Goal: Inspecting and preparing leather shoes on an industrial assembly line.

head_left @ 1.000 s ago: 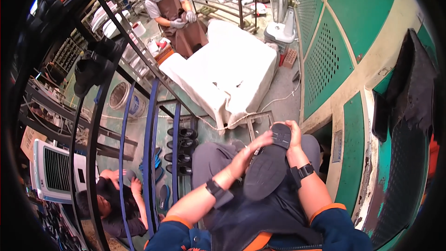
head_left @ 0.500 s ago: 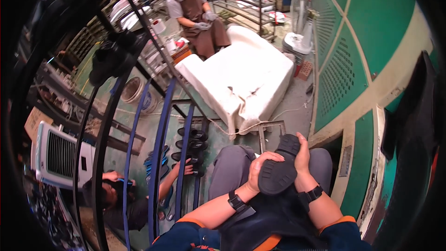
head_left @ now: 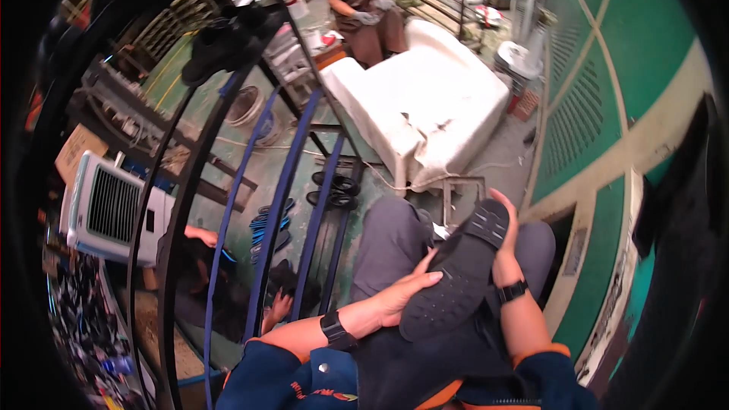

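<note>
A black shoe (head_left: 454,281) lies sole-up over my lap, its toe end and heel end set aslant between my hands. My left hand (head_left: 404,294) grips its left side, the thumb laid across the edge of the sole. My right hand (head_left: 507,247) is wrapped along the right side near the upper end, fingers partly hidden behind the shoe. The sole carries rows of small dimples and short pale bars. Both wrists wear black bands.
A metal rack with blue bars (head_left: 282,205) stands at my left, with black shoes (head_left: 334,190) behind it. A co-worker crouches there. Ahead are a white-covered block (head_left: 425,99), a seated gloved co-worker (head_left: 364,11) and a fan (head_left: 522,38). Green panels (head_left: 585,106) rise at right.
The shoe has turned so its sole shows at greater length. My left hand has shifted lower along it. The crouching co-worker's hand has left the shoe row, where fewer shoes show.
</note>
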{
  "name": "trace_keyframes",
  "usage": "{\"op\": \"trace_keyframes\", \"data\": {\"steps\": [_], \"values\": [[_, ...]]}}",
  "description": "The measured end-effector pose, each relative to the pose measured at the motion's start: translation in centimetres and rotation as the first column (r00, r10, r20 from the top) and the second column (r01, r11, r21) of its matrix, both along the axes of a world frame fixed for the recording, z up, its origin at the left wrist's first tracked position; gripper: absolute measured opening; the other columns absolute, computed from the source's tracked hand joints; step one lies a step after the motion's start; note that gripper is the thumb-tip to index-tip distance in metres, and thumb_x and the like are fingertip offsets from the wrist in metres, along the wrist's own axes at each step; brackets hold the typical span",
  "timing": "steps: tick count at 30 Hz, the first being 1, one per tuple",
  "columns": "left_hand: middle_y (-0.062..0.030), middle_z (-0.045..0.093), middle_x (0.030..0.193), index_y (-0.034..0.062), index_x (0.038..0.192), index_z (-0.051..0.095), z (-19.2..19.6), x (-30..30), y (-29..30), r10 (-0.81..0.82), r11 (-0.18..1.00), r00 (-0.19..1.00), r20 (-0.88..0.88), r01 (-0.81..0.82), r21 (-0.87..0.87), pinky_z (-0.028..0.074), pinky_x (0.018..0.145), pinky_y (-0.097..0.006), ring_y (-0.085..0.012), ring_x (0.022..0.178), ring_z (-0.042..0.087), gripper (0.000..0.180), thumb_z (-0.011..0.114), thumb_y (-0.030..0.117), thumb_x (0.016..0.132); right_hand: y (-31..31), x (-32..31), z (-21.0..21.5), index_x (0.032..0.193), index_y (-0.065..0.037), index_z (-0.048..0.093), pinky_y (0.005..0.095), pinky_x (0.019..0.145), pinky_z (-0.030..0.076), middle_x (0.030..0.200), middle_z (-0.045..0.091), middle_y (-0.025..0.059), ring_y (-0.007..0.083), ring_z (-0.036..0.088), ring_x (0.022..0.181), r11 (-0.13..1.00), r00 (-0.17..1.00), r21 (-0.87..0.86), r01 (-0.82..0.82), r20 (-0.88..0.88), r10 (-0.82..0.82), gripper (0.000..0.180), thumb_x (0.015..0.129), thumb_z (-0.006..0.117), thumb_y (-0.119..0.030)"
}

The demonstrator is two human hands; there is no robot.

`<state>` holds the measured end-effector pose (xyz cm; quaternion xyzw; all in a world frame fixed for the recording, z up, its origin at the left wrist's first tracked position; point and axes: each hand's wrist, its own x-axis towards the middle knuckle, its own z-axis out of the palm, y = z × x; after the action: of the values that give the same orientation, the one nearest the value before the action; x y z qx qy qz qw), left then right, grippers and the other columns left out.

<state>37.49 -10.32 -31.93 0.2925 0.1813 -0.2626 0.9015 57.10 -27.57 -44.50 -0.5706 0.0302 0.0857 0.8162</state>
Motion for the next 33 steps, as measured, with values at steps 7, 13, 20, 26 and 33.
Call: {"op": "trace_keyframes", "data": {"steps": [7,13,20,26,33], "values": [[-0.0132,0.017,0.163,0.0054,0.159,0.005,3.3,-0.3,2.8,-0.030,0.988,0.868,0.495,-0.050,0.148,0.017,0.120,-0.034,-0.0233,0.149,0.023,0.111,0.073,0.033,0.076,-5.9,-0.2,-3.1,0.134,0.000,0.054,0.0332,0.091,0.055,0.121,0.066,0.0100,0.0185,0.066,0.106,0.844,0.710,0.243,-0.479,-0.457,0.535,0.041,0.103,0.049,-0.026],[-0.0197,0.026,0.158,0.0103,0.160,-0.001,3.5,-1.5,7.1,0.328,0.911,0.795,0.511,-0.409,0.053,0.029,0.117,-0.043,-0.0340,0.143,0.034,0.129,0.080,0.027,0.060,-3.8,-5.3,5.1,0.145,0.000,0.038,0.0448,0.079,0.060,0.121,0.063,0.0201,0.0332,0.068,0.101,0.189,0.390,0.713,-0.676,0.128,0.912,0.083,0.085,0.074,-0.043],[-0.0177,0.025,0.158,0.0106,0.160,0.000,4.0,-3.3,7.7,0.359,0.760,0.641,0.679,-0.623,0.186,0.028,0.117,-0.044,-0.0337,0.144,0.033,0.130,0.081,0.027,0.060,9.5,8.2,9.5,0.136,-0.001,0.048,0.0345,0.070,0.059,0.115,0.067,0.0139,0.0224,0.070,0.091,0.666,0.860,0.606,-0.435,0.061,0.506,0.052,0.104,0.046,-0.041],[-0.0232,0.029,0.156,0.0134,0.159,0.003,5.9,-4.1,9.4,-0.150,0.438,0.439,0.886,-0.774,0.458,0.028,0.116,-0.047,-0.0363,0.144,0.033,0.121,0.078,0.019,0.065,9.2,0.0,9.6,0.144,-0.005,0.041,0.0415,0.078,0.057,0.126,0.060,0.0166,0.0281,0.068,0.099,0.586,0.508,0.301,-0.753,-0.301,0.807,0.060,0.103,0.042,-0.048],[-0.0246,0.039,0.150,0.0135,0.131,0.062,4.5,1.1,8.6,-0.662,-0.335,0.642,0.387,-0.715,0.614,0.027,0.116,-0.055,-0.0409,0.141,0.036,0.062,0.061,-0.002,0.071,5.0,-6.6,9.9,0.143,-0.002,0.045,0.0530,0.092,0.056,0.136,0.055,0.0231,0.0380,0.065,0.110,0.226,0.458,0.875,-0.429,-0.005,0.889,0.062,0.102,0.042,-0.048]]}}
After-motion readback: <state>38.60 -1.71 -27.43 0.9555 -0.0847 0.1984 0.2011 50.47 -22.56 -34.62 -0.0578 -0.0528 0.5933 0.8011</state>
